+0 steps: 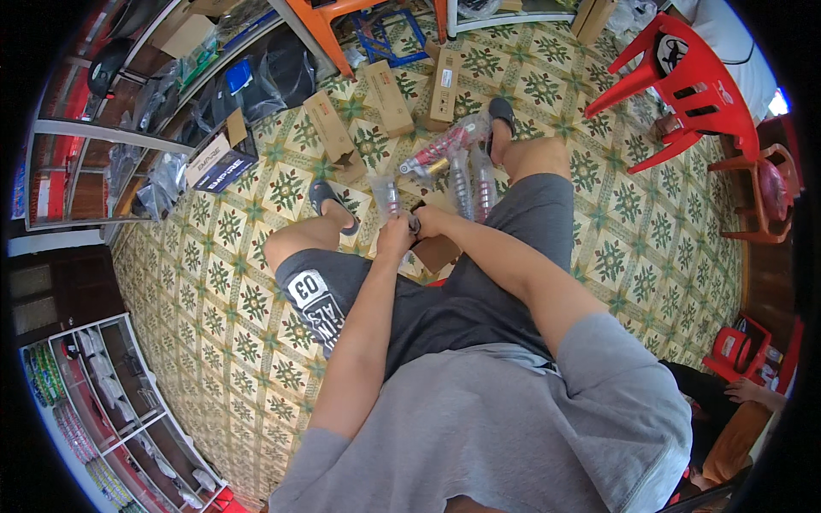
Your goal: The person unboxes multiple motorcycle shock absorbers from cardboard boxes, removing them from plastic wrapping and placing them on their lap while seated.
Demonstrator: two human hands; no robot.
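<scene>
Between my knees, my left hand (396, 236) is closed around the lower end of a shock absorber (392, 197) in a clear plastic bag. Right beside it, my right hand (433, 222) has its fingers curled at the mouth of an open cardboard box (439, 254). A small dark part shows between the two hands; what the right fingers grip is hidden. Beyond them on the tiled floor lie a bagged red shock absorber (442, 146) and two more bagged ones, one with a silvery spring (461, 186) and one with a reddish spring (483, 185).
Long cardboard boxes (389, 96) lie on the floor ahead, near a blue metal frame (391, 38) and an orange stool (340, 32). A printed carton (221, 160) stands by the glass display case (109, 131). Red chair (699, 83) right; another person's hand (747, 390) lower right.
</scene>
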